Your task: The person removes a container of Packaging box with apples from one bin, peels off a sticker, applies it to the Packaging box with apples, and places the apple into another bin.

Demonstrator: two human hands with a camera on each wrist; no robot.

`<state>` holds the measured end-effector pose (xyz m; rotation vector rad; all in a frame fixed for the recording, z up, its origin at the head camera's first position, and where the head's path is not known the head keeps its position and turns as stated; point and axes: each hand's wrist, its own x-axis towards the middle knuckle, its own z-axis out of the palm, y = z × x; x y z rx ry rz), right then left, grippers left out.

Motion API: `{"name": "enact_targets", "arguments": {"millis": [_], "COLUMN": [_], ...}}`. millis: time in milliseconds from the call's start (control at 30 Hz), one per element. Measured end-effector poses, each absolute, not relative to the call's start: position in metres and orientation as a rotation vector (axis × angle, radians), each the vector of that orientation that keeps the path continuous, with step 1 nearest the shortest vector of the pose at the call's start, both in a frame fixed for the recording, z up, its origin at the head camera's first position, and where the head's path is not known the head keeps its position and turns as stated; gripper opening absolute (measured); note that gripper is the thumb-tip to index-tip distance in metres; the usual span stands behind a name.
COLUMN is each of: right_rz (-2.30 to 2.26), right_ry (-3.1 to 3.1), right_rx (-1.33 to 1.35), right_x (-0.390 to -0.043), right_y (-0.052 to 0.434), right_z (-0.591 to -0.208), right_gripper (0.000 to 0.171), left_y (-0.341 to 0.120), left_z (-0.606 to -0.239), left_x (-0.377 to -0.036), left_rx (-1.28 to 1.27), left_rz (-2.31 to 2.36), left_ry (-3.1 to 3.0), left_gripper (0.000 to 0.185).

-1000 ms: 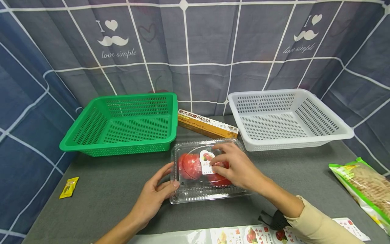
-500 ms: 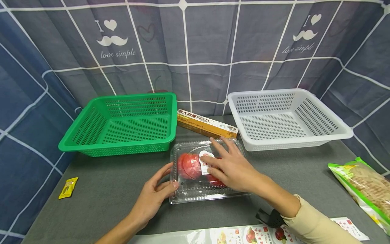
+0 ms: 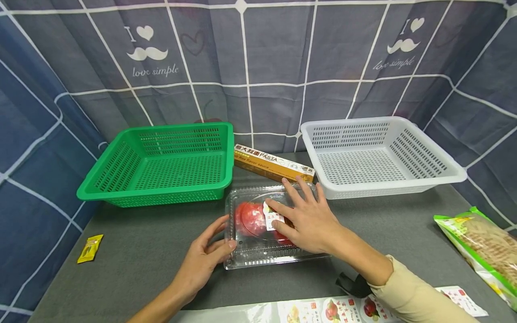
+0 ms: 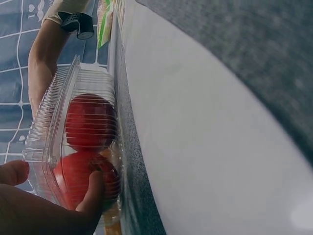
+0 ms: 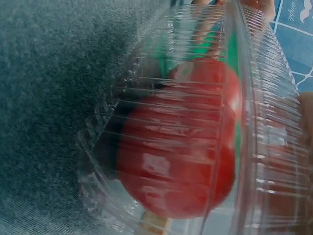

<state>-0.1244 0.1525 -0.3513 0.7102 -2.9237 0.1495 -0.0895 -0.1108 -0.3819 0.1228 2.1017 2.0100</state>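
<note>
A clear plastic clamshell box (image 3: 250,256) with red tomatoes (image 3: 252,219) lies on the grey table in front of me. My right hand (image 3: 300,208) lies flat on its lid, fingers straight and spread, partly covering a white label (image 3: 271,218). My left hand (image 3: 221,237) holds the box's near-left corner, thumb on the lid's rim and fingers along the side. The left wrist view shows the box (image 4: 73,147) with a finger pressed against its wall. In the right wrist view the ribbed box (image 5: 195,147) with a tomato fills the frame.
A green basket (image 3: 161,198) stands at the back left and a white basket (image 3: 383,191) at the back right, with a pasta box (image 3: 270,163) between them. A yellow sachet (image 3: 89,248) lies far left, a green noodle bag (image 3: 484,246) far right, a sticker sheet (image 3: 323,310) at the near edge.
My right hand went from curled fingers pinching at the label to straight, spread fingers flat on the lid, reaching a little farther back. My left hand and the box stayed put.
</note>
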Motion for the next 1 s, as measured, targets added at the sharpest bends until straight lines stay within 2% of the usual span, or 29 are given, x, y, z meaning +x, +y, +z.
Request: {"name": "enact_targets", "arguments": {"millis": [367,733,1000], "right_rz": [0.348,0.635,0.706], "right_ry": [-2.796,-2.587,-2.505], "right_rx": [0.713,0.848,0.924], "right_x": [-0.126,-0.128,-0.129], "right_y": [0.155,0.168,0.171], "right_z": [-0.355,-0.359,-0.363], "right_gripper": [0.05,0.021,0.012], "left_y": [-0.11,-0.11,-0.111], "left_z": [-0.383,-0.384,-0.386], "left_x": [-0.091,-0.091,-0.089], "left_rx": [0.096,0.087,0.09], "left_rz": [2.008,1.988,2.017], "left_ry": [2.058,2.057,2.024], "left_gripper": [0.062,0.064,0.065]}}
